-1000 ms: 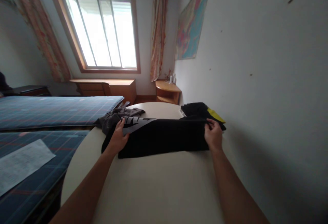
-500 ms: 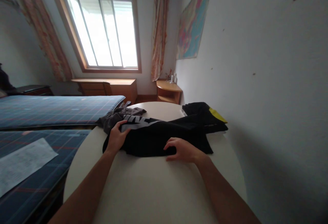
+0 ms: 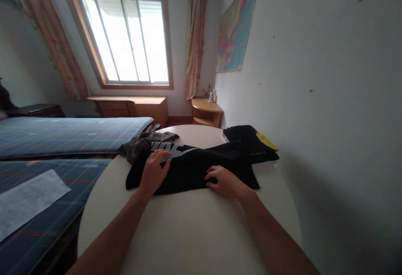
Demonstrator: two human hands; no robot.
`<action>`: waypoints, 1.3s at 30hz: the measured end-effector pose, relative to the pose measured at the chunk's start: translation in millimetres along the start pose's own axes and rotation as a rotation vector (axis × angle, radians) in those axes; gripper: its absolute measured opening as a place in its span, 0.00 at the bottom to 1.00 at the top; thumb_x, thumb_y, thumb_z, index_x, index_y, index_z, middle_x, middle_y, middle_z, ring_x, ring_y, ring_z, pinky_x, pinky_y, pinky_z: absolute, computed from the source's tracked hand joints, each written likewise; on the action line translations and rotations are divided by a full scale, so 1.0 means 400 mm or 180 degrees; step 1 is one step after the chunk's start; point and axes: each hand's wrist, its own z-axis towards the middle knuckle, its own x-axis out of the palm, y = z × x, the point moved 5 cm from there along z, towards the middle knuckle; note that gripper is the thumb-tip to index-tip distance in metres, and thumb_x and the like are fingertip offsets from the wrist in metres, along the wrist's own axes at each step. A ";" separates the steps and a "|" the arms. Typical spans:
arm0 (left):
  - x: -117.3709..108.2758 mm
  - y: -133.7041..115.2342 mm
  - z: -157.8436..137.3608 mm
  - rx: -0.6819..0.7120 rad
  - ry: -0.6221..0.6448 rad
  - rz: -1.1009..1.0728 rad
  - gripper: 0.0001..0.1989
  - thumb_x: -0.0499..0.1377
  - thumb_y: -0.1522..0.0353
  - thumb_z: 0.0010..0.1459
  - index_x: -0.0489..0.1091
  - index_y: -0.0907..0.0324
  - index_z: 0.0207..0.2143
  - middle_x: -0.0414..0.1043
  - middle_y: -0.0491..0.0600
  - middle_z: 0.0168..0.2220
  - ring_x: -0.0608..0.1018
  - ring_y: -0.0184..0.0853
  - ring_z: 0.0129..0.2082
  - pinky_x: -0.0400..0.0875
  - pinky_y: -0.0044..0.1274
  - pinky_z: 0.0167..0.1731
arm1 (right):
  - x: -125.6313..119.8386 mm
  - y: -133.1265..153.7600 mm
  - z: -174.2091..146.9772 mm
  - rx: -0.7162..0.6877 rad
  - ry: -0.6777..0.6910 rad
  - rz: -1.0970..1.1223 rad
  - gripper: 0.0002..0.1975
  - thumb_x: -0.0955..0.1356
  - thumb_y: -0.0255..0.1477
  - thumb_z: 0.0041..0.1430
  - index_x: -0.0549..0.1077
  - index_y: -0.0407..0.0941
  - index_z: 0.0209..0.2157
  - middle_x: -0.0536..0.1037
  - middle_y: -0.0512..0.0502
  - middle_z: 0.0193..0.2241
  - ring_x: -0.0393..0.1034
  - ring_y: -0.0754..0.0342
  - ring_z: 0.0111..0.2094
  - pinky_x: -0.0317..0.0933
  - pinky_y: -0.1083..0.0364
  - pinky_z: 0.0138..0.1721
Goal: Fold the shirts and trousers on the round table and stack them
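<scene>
A black garment (image 3: 188, 172) with grey lettering lies folded lengthwise across the white round table (image 3: 194, 233). My left hand (image 3: 155, 170) rests on its left part, over the lettering, with the thumb apart from the fingers. On the garment's near edge, right of the middle, is my right hand (image 3: 224, 181), its fingers bent and a gap between them and the thumb. Neither hand appears to grip the cloth. Behind the garment's left end is a crumpled dark grey garment (image 3: 135, 145).
Folded black clothing with a yellow patch (image 3: 266, 141) lies at the table's back right, close to the white wall (image 3: 339, 141). Beds with blue plaid mattresses (image 3: 75, 134) stand on the left, one with a paper sheet (image 3: 31, 201) on it. A wooden desk (image 3: 147, 107) is below the window.
My left hand has moved right along the black garment, and more of its left end shows. My right hand has shifted slightly right and away from me, its fingers closer to the thumb.
</scene>
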 end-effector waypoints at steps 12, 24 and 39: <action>0.126 -0.158 -0.160 -0.0120 0.4121 -0.1193 0.13 0.57 0.62 0.61 0.77 0.58 0.40 0.79 0.47 0.30 0.78 0.32 0.24 0.68 0.20 0.25 | -0.025 0.072 -0.036 0.0227 0.0986 0.0626 0.23 0.67 0.49 0.59 0.82 0.42 0.32 0.75 0.52 0.21 0.65 0.58 0.23 0.55 0.60 0.24; 0.182 -0.110 -0.157 0.1131 0.2151 0.0763 0.32 0.52 0.60 0.66 0.50 0.54 0.69 0.40 0.54 0.72 0.42 0.49 0.71 0.44 0.47 0.66 | -0.001 0.042 -0.015 0.0189 0.0287 -0.0361 0.31 0.74 0.37 0.51 0.72 0.50 0.58 0.70 0.40 0.58 0.63 0.44 0.59 0.57 0.47 0.60; 0.007 -0.225 -0.346 0.0541 0.3115 0.0611 0.36 0.57 0.56 0.61 0.51 0.50 0.69 0.45 0.53 0.71 0.50 0.55 0.69 0.48 0.51 0.64 | 0.070 0.174 -0.268 0.0533 0.1108 -0.0511 0.44 0.62 0.56 0.59 0.44 0.56 0.70 0.37 0.42 0.71 0.27 0.31 0.70 0.28 0.27 0.64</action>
